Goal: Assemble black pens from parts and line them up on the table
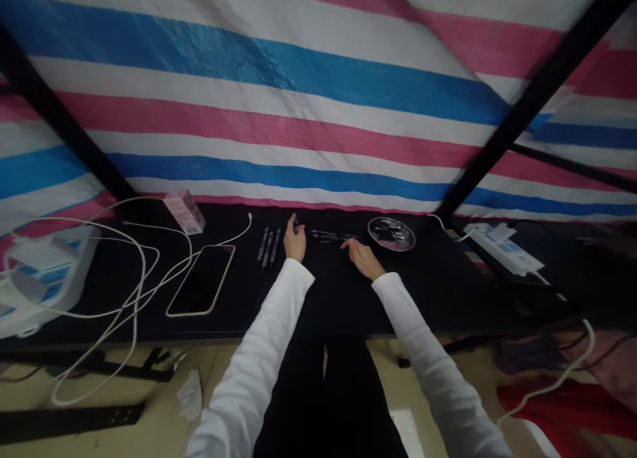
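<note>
My left hand is over the middle of the black table, its fingers curled together. A small dark thing seems to show between thumb and forefinger, too dim to name. Left of it several dark pens lie side by side, pointing away from me. My right hand is low over the table with its fingers stretched out to the left. Its fingertips are at the near side of more dark pens lying crosswise between my hands. Beyond this hand, a round metal dish holds small dark and shiny parts.
A phone and a pink box are on the left, among looping white cables. White power strips stand at the far left and right. Striped sheeting hangs behind the table, between black posts.
</note>
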Demonstrator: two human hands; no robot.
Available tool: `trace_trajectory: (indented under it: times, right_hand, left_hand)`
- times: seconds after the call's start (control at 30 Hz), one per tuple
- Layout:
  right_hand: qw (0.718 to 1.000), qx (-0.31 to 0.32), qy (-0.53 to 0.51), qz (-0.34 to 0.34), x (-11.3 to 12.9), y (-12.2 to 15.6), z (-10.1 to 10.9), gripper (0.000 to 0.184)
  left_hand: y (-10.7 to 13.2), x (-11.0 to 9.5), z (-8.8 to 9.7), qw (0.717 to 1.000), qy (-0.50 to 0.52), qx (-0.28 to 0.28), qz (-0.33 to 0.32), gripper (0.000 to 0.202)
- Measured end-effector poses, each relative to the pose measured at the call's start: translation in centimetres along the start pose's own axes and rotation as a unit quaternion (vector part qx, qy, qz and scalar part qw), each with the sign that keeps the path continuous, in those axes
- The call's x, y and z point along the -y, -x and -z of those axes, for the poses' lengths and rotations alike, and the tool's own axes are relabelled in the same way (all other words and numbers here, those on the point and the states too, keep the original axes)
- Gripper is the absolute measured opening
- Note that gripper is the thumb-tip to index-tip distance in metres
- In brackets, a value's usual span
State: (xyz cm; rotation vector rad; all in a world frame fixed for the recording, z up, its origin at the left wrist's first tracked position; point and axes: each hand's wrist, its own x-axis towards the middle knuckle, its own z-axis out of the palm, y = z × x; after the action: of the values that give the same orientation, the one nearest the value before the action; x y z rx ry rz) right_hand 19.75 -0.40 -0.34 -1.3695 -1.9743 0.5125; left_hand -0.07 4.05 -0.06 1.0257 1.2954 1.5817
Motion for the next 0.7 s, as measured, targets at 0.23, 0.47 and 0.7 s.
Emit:
trace_trajectory:
  times: [0.23, 0.47, 0.7]
  right_hand:
    - [0.989, -0.045, 0.122, 0.076, -0.6, -0.2, -0.2, 0.029]
    - [0.975, -0.054, 0.212, 0.041, -0.6, 0.1, -0.6, 0.032]
    - [0.972, -0.042, 0.228, 0.031, -0.4, 0.1, -0.6, 0.027]
  left_hand:
    - [1.7, 0.1, 0.3, 0.841, -0.517, -0.076, -0.143, 0.067]
    - [2.0, 0.7, 0.0, 0.737, -0.666, -0.072, -0.088, 0.051]
    - [2.2, 0.5, 0.0, 0.747, -0.653, -0.081, -0.094, 0.044]
